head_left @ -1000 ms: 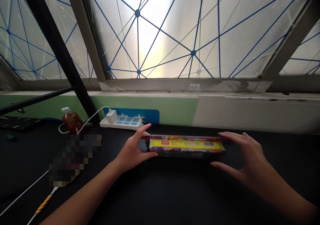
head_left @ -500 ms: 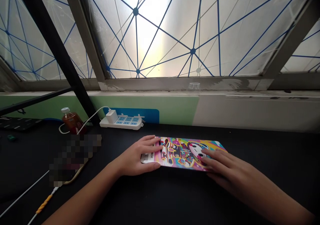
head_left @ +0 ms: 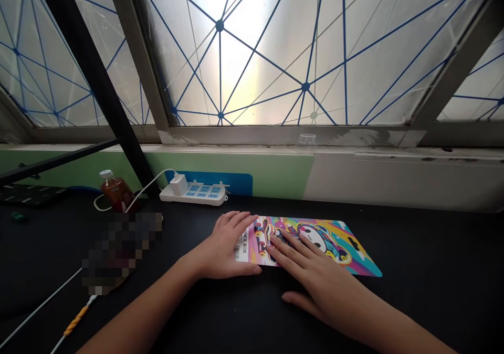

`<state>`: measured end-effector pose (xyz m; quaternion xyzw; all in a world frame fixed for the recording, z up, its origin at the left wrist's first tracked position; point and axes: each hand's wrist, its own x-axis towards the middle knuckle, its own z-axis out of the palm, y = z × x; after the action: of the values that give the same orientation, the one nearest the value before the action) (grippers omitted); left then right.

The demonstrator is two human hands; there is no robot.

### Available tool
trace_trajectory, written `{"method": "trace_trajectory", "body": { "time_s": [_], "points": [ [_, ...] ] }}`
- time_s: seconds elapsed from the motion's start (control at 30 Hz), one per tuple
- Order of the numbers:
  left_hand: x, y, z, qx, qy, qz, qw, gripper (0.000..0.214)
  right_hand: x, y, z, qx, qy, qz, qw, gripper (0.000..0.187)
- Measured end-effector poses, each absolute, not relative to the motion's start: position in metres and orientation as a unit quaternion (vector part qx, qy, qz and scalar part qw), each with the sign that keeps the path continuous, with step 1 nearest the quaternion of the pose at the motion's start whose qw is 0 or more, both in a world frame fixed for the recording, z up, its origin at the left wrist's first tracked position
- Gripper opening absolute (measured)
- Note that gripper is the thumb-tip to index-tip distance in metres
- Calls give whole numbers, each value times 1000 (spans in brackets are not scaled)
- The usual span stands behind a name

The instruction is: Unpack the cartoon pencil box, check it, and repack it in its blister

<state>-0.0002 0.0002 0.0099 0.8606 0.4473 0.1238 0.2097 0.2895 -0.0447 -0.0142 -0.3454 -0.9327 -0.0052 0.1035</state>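
A colourful pencil box (head_left: 338,243) with a cartoon panda print lies flat on the black table (head_left: 433,291), lid side up. My left hand (head_left: 226,243) rests on its left end, fingers stretched flat over the white label strip. My right hand (head_left: 311,270) lies flat across the middle of the lid, fingers spread and pointing left, thumb down on the table in front of the box.
A white power strip (head_left: 195,192) with a plugged charger sits by the wall behind the box. A capped bottle of amber drink (head_left: 112,191) stands at the left. White cables (head_left: 39,306) trail over the table's left front. A blurred patch (head_left: 118,249) lies left of my arm.
The box stood on its edge between both hands a second ago; it now lies flat. My right hand has slid leftward over the lid to the box's middle.
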Motion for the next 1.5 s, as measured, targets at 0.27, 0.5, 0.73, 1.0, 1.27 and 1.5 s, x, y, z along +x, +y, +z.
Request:
{"method": "trace_trajectory", "body": {
  "time_s": [0.27,0.5,0.73,1.0,1.27,1.5],
  "points": [
    [-4,1,10,857,455,104,221,112,374,-31,14,-420,-897,26,137,36],
    [3,-17,16,903,403,70,134,95,343,-43,-3,-417,-895,-44,150,61],
    [39,-46,9,915,394,68,59,91,323,-48,-23,-386,-914,-58,112,77],
    [27,-41,34,848,522,84,-26,61,327,-48,-10,-345,-924,-111,126,57],
    [19,-39,26,894,431,120,-19,55,328,-48,-22,-354,-912,-157,139,66],
    [19,-33,11,896,426,91,89,69,339,-43,-21,-362,-908,-150,146,69]
  ]
}}
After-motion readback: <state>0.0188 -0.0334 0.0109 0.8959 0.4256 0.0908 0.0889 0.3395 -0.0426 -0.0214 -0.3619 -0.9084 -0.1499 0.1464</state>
